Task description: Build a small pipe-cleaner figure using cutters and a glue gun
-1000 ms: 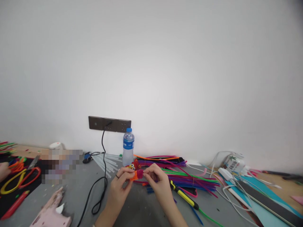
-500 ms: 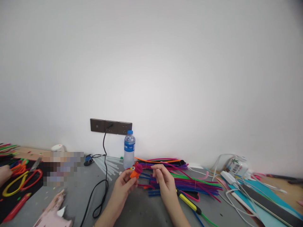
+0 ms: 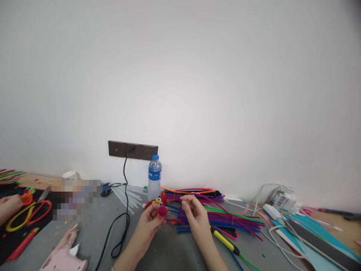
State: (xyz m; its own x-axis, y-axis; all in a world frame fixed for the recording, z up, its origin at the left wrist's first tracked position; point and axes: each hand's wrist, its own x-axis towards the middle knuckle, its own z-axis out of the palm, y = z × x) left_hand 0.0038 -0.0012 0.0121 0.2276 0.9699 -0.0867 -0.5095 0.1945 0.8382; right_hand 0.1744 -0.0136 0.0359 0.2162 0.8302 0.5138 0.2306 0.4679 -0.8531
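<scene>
My left hand [image 3: 147,224] is closed around a small pipe-cleaner figure [image 3: 163,211]. A rounded magenta end of it faces me, while a red and yellow part with googly eyes shows behind my fingers. The rest is covered by the hand. A short way to the right, my right hand [image 3: 196,214] is raised with its fingers bent and the thumb near the index fingertip. Anything between those tips is too small to make out. Behind it lie bundles of purple, blue and green pipe cleaners [image 3: 220,219].
A water bottle [image 3: 155,180] stands by the wall, near a black cable [image 3: 126,199] and clear sticks [image 3: 124,197]. A yellow-black tool [image 3: 224,241] lies right. Another person's hand [image 3: 9,207] is at far left near scissors [image 3: 39,212]. White cables [image 3: 278,235] lie right.
My left hand has turned the figure, so its magenta end now points toward me and the eyes show more behind. My right hand has barely moved. The other person's hand has come further in.
</scene>
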